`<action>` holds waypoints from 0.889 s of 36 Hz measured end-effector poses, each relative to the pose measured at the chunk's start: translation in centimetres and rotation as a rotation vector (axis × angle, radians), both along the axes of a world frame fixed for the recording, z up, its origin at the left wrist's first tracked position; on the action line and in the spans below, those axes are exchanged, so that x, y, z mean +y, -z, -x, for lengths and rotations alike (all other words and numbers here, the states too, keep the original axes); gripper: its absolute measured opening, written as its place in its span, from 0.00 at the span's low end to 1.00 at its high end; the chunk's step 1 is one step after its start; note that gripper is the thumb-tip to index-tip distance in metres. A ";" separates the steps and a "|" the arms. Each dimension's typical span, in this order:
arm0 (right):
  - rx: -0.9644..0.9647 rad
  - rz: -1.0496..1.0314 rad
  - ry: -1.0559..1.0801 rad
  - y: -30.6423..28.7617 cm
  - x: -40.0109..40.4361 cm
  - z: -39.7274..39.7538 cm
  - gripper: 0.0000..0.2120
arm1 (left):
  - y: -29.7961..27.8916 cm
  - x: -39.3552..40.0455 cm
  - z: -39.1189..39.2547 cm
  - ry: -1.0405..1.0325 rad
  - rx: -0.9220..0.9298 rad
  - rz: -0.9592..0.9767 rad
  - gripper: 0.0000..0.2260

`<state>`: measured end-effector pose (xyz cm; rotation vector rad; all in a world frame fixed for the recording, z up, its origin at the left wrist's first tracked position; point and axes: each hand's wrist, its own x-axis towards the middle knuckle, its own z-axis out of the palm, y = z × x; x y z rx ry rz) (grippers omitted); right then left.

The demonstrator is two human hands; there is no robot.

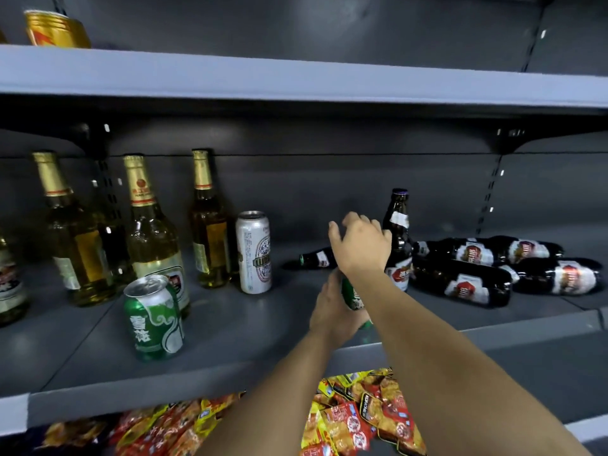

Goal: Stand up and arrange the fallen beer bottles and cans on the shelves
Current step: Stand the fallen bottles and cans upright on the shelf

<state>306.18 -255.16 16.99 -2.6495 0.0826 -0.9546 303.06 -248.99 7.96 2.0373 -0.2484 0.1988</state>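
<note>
On the middle shelf [230, 324], the left hand [332, 311] grips a green can [352, 296] near the front edge, while the right hand [360, 245] hovers above it with fingers spread and relaxed, holding nothing. One dark bottle [399, 238] stands upright just behind the right hand; three dark bottles [467, 284] lie fallen to its right and another [317, 260] to its left. Pale bottles [151, 232], a white can [254, 251] and a second green can [153, 319] stand on the left.

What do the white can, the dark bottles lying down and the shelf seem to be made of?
The white can looks like thin metal, probably aluminium: silvery rim, printed matte side. The fallen dark bottles look like glossy dark glass with paper labels; highlights run along them. The shelf seems to be grey painted sheet metal with a dull, even sheen.
</note>
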 end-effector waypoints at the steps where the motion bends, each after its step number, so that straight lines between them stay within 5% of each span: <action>1: -0.003 0.014 0.006 0.2 -0.4 0.2 0.19 | 0.1 -0.4 0.0 -0.008 0.033 0.036 0.34; 8: 0.158 0.149 -0.016 2.3 -2.4 1.1 0.22 | -0.8 -1.3 0.2 -0.183 0.101 -0.011 0.20; 14: 0.228 -0.025 -0.189 3.1 -1.3 1.8 0.29 | -0.7 1.1 0.4 -0.425 0.079 -0.020 0.27; 21: 0.273 -0.001 -0.267 3.8 1.9 2.2 0.28 | -0.3 7.5 0.4 -0.678 0.009 0.027 0.29; 32: 0.350 0.074 -0.142 5.1 2.2 2.4 0.25 | 0.8 12.5 0.0 -0.733 -0.008 0.055 0.32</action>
